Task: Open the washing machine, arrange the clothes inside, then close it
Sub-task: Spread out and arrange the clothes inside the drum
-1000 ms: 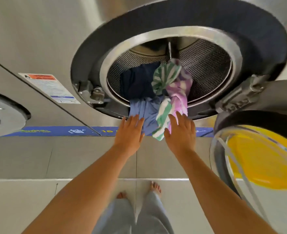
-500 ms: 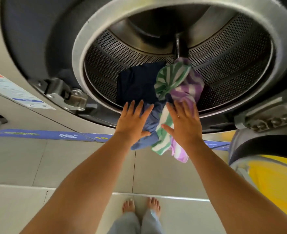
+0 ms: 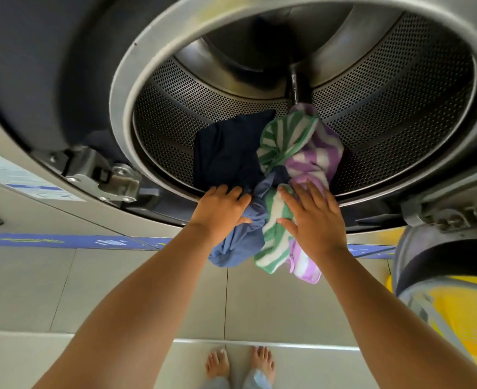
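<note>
Grey floor tiles (image 3: 147, 290) lie under the open washing machine (image 3: 63, 66). Clothes (image 3: 276, 169) spill from the drum (image 3: 386, 108) over its rim at 6 o'clock. My left hand (image 3: 220, 211) grips the blue cloth (image 3: 240, 240); my right hand (image 3: 313, 223) presses, fingers spread, on the striped towel (image 3: 276, 234). At 3 o'clock hangs the door (image 3: 442, 262).

You see a navy garment (image 3: 226, 153), a blue-grey cloth (image 3: 240, 242), a green-and-white striped towel (image 3: 285, 136), a purple-and-white striped towel (image 3: 316, 158) and a silver perforated drum (image 3: 386, 108).
</note>
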